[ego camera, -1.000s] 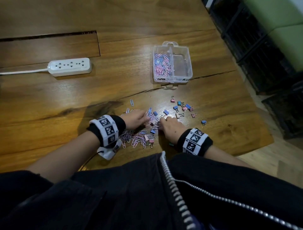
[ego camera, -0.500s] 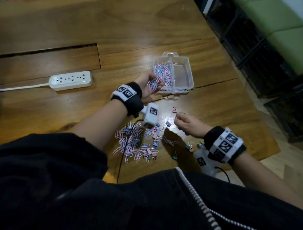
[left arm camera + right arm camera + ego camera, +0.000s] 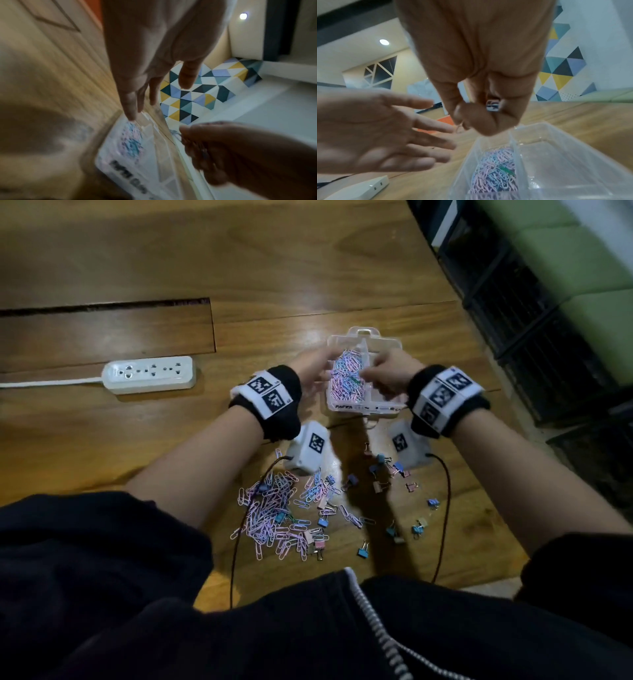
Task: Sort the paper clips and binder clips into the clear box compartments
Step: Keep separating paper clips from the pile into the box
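The clear box (image 3: 383,406) stands on the wooden table. Its left compartment holds a heap of pink and blue paper clips (image 3: 345,381); the right compartment looks bare. My left hand (image 3: 317,368) hovers at the box's left rim, fingers straight and spread, holding nothing (image 3: 426,129). My right hand (image 3: 378,374) is above the divider, its fingers curled round a small blue binder clip (image 3: 493,105). Nearer me lie a loose pile of paper clips (image 3: 270,508) and several scattered binder clips (image 3: 380,470).
A white power strip (image 3: 150,374) lies to the left with its cord running off. Two black cables (image 3: 445,508) trail from my wrist cameras across the loose clips. The table's right edge (image 3: 507,508) is near, with a dark rack (image 3: 534,313) beyond.
Both hands rose from the loose pile to the box. The left hand carried paper clips half a second ago and now is spread with nothing in it. The right hand came over with a binder clip.
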Available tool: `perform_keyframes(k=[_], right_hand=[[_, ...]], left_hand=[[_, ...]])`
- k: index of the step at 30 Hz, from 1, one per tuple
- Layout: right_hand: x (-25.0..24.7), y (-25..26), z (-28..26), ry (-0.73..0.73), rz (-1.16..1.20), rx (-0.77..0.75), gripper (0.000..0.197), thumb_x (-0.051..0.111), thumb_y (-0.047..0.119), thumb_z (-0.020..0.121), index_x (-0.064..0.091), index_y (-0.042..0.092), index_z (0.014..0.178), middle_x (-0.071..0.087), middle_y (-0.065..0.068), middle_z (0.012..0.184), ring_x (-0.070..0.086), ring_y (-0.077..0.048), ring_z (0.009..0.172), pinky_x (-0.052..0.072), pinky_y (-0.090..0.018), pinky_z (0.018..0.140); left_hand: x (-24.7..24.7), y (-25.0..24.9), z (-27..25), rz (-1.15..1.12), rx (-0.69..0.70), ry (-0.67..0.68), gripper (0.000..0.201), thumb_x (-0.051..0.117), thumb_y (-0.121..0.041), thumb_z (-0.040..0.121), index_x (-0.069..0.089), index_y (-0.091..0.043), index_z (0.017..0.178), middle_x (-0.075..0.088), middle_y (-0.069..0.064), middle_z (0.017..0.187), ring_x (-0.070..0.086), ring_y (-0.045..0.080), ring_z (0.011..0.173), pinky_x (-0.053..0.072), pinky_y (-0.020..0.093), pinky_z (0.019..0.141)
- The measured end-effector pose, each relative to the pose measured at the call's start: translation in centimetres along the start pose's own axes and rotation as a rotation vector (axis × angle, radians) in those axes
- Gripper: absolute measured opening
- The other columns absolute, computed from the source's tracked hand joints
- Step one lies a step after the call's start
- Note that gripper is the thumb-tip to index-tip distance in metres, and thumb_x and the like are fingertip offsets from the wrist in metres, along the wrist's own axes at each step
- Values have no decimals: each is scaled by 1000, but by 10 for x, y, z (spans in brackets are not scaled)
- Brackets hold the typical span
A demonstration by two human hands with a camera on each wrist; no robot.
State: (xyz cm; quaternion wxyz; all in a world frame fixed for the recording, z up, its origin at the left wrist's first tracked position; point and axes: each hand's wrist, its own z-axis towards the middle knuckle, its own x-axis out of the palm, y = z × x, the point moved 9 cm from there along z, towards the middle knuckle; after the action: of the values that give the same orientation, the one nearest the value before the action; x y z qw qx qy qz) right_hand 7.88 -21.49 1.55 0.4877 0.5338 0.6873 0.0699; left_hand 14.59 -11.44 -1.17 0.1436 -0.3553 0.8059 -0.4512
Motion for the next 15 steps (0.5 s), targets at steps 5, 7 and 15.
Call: perform_keyframes(k=[5,7,15], right_hand=[[8,-1,34,-81,-72,0,36,59,36,83,64,8,106,65,-10,107,62,-24,97,51,-40,90],[11,-5,31,-101,-74,2,40,48,38,88,62,7,110,62,-13,116,58,-26,106,46,-43,97],[23,-46,-56,-107,225,-80,22,39,-4,90,54,4,104,54,-9,93,49,-10,69,43,-13,57]], left_hand=[[-41,27,-27,617,29,-84,22,45,-9,93,58,-6,110,57,11,107,52,12,70,48,17,53],[-50,49,-41,981,19,-64,31,49,-9,91,56,-5,121,57,14,123,59,24,95,50,21,78],[-48,102,-73,1162,35,-91,45,59,-19,86,47,-6,127,36,16,127,41,31,118,36,33,102]])
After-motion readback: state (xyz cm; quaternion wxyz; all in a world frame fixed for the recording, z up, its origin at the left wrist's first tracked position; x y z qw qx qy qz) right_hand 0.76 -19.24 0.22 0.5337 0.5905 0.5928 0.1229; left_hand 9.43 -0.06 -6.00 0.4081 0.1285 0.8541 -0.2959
